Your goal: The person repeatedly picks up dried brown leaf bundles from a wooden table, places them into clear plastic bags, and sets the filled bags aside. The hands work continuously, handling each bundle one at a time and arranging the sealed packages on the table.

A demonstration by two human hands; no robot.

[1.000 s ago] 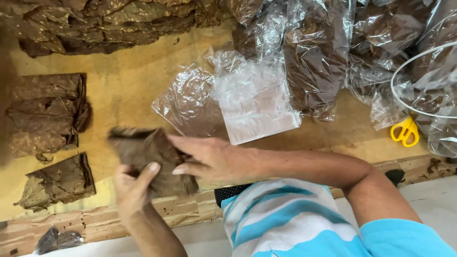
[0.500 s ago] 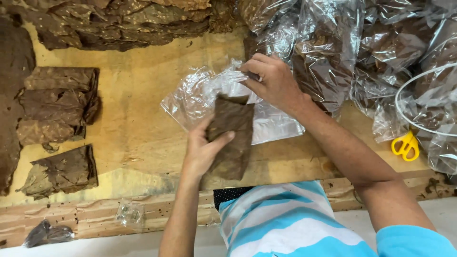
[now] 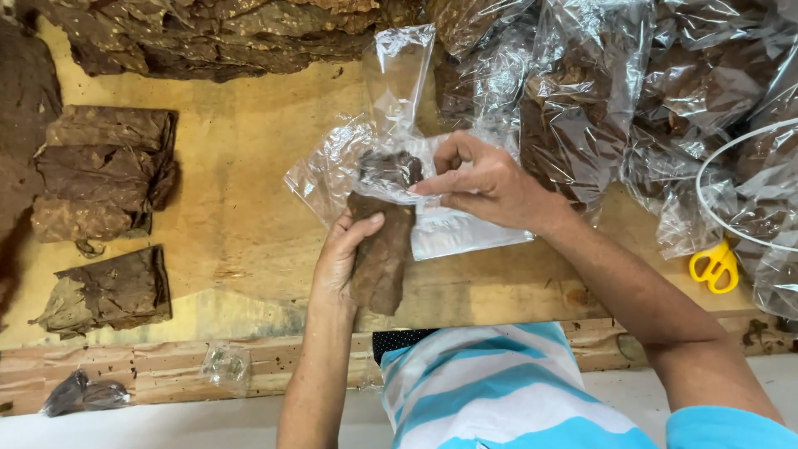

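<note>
Brown, dry-looking leaf makes up the folded bundle (image 3: 381, 254) that your left hand (image 3: 342, 259) grips near the middle of the frame, thumb across its face and fingers curled behind, so the top end stands free. Your right hand (image 3: 486, 185) pinches the mouth of a clear plastic bag (image 3: 397, 79) between thumb and fingertips, closed on the film and holding it open right over that free end; the bundle's tip already shows through the plastic, and the rest of the bag stands up toward the top of the frame. Held this way, one hand steadies the leaf while the other keeps the limp film spread.

Half a second ago your right hand lay higher, on the loose plastic, and the bundle was bare; now the bag is lifted and its mouth sits over the tip.

Below your hands a stack of flat bags (image 3: 465, 237) lies on the wooden table (image 3: 241, 208). At the left edge sit more folded leaf bundles (image 3: 104, 170), at the upper right a heap of filled bags (image 3: 598, 91), and at the right edge yellow scissors (image 3: 713, 264).
</note>
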